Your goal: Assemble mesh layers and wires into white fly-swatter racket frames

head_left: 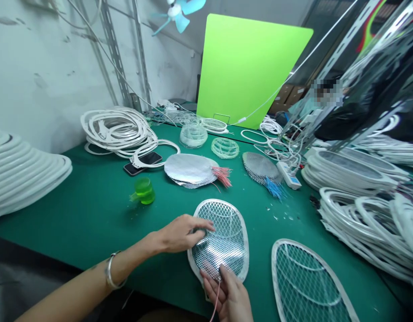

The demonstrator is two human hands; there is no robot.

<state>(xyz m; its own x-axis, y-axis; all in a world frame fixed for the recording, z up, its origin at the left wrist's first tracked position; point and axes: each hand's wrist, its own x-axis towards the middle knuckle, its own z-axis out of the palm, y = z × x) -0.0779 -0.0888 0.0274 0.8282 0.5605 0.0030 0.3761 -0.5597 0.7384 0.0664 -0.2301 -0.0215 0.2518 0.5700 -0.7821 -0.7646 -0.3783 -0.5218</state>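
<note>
A white oval racket-style frame [244, 232] with a white lattice lies near the table's front edge. Over its lower part is a shiny metal mesh sheet [215, 250] with a pink wire [217, 295] at its bottom end. My right hand [228, 293] pinches that bottom end between thumb and fingers, the wire hanging down across the fingers. Thumb and forefinger apart, my left hand [188, 232] hovers at or rests on the mesh's left side; contact is unclear. A similar white-framed lattice piece [307, 281] lies to the right.
Metal mesh sheets with pink wires [191, 170] and others with blue wires [260, 167] lie ahead, near a green jar [144, 191]. White frames [119, 129] and a phone [134, 168] are at left. Frame stacks [364, 232] and a power strip [288, 175] stand right. A person [307, 105] is beyond.
</note>
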